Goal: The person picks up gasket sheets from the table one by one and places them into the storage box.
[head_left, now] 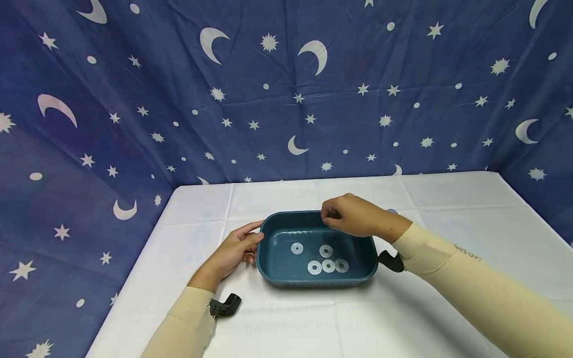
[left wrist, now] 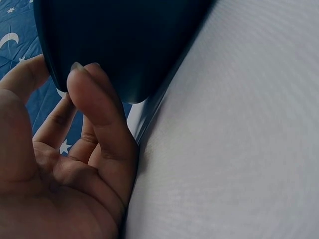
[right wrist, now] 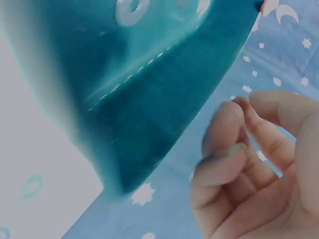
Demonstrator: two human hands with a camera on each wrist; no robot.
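Note:
A dark teal rectangular tub [head_left: 293, 283] sits on the white-covered table, with several flat silver washers [head_left: 315, 267] on its floor. Most of the washers cluster toward the front right; one washer [head_left: 297, 248] lies apart at the left. My left hand [head_left: 230, 256] holds the tub's left end, thumb at the rim and other fingers bent beside and below it. Over the far right part of the tub is my right hand [head_left: 351, 215], its fingers curled in toward the thumb. The right wrist view shows those fingers [right wrist: 224, 129] bent together, with no object visible between them.
White cloth [head_left: 286, 318] covers the table. Behind and to the sides hangs a blue curtain [head_left: 250, 109] with moons and stars. A small blue round patch [head_left: 392, 211] shows just behind my right wrist. Black wrist mounts [head_left: 225, 305] stick out below both sleeves.

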